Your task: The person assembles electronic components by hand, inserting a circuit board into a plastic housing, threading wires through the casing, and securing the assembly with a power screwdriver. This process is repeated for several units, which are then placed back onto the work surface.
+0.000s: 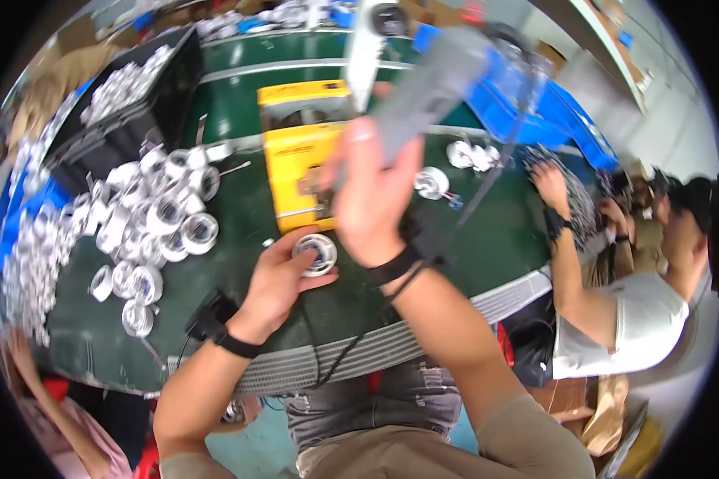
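My left hand [273, 281] is closed round a small white ring-shaped housing [321, 257] with a metallic inside, held low over the green bench. Above and to the right of it, my right hand [373, 203] grips a thick grey cylindrical power tool [431, 92], smeared by motion, with a dark cord [495, 172] hanging by it. The tool's tip is hidden or blurred, so its exact kind does not show. Just beyond both hands stands a yellow open box [281, 164] with dark metal parts inside. A single white round part [431, 183] with a small wired piece lies right of my right hand.
Many white round housings [164, 214] are heaped at the left, before a black crate [96, 144] of small white parts. Blue bins [551, 112] stand at the far right. A co-worker's hand [550, 185] rests on a dark pile at right; another person's arm [52, 407] shows lower left.
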The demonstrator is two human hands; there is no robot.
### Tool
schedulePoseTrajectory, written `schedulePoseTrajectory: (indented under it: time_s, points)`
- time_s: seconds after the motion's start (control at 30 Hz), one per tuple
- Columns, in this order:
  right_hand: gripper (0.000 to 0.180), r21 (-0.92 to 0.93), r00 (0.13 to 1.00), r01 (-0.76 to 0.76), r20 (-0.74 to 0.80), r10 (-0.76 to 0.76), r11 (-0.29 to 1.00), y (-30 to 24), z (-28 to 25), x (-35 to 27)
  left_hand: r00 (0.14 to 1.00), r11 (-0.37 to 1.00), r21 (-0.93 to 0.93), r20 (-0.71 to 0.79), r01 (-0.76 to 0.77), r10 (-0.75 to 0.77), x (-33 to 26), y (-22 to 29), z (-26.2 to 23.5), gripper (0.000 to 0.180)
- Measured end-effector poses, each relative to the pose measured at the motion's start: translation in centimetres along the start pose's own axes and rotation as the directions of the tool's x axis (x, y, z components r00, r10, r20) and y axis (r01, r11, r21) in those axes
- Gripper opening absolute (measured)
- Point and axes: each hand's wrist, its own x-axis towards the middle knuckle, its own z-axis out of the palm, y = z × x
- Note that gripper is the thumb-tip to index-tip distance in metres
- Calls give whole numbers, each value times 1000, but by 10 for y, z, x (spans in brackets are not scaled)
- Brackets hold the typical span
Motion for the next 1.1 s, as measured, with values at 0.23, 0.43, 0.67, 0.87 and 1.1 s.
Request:
schedulePoseTrajectory:
  time_s: [0.23, 0.43, 0.67, 0.87, 1.1]
  points:
    - [35, -123, 990, 136, 42, -132, 983, 15, -11, 14, 999, 1000, -19, -35, 12, -12, 2, -2, -3, 35]
    - [34, -107, 989, 144, 45, -140, 984, 19, -3, 15, 998, 999, 4, -51, 34, -33, 3, -2, -3, 36]
    - [32, -86, 993, 101, 77, -94, 991, 26, -1, 15, 999, 1000, 15, -37, 18, -18, 4, -3, -3, 35]
    - [32, -88, 990, 124, 82, -117, 988, 24, -2, 16, 999, 1000, 11, -32, 23, -23, 3, -4, -4, 34]
    - [32, -136, 983, 135, 139, -116, 981, 28, -4, 17, 999, 999, 25, -36, 23, -22, 4, -4, -2, 34]
